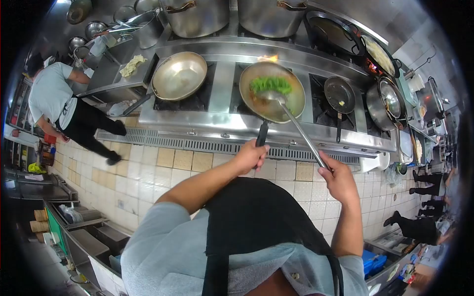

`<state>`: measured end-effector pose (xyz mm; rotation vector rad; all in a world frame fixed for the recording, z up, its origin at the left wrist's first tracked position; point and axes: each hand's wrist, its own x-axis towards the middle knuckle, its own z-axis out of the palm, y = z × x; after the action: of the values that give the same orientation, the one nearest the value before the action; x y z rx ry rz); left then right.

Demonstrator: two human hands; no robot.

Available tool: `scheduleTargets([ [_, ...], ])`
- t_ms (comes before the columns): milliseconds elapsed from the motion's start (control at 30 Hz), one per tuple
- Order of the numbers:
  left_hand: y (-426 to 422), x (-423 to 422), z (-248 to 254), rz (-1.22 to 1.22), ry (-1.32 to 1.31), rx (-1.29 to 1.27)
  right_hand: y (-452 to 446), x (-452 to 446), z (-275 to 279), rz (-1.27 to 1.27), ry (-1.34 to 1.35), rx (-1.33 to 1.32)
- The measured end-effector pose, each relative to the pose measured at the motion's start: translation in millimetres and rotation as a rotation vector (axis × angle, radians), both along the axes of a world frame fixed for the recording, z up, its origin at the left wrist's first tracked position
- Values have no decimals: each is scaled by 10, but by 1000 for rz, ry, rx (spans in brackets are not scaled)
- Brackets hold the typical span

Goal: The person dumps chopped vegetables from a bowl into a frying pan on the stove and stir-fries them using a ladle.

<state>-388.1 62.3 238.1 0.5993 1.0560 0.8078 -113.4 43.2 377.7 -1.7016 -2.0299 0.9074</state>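
My left hand is closed around the black handle of a frying pan on the stove's middle burner. Green vegetables lie in this pan, and a small flame shows at its far rim. In my right hand is the long metal handle of a ladle, whose bowl rests in the pan against the greens. An empty pan sits on the burner to the left, its handle pointing down-left. To the right is a small dark pan with a bit of food in it.
Two large pots stand behind the burners. Dark woks and a steel pot are at the right. A yellowish cloth lies on the left counter, where a co-worker stands. Other people are at far right.
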Motion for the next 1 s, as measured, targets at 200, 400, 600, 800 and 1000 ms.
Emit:
scheduleTargets([
  [200,342,-25,-3,9,-12,21,197,-149,-373,-14,-40,68],
  [400,10,-87,-217,2,38,32,11,-149,-635,-38,149,172],
  [600,392,-77,-221,35,-60,-44,326,-309,-797,-69,145,221],
  [800,411,-64,-164,93,-133,-103,534,-416,-1255,-56,44,201],
  [1000,485,-150,-98,65,-143,-124,557,-398,-1106,-202,247,-297],
])
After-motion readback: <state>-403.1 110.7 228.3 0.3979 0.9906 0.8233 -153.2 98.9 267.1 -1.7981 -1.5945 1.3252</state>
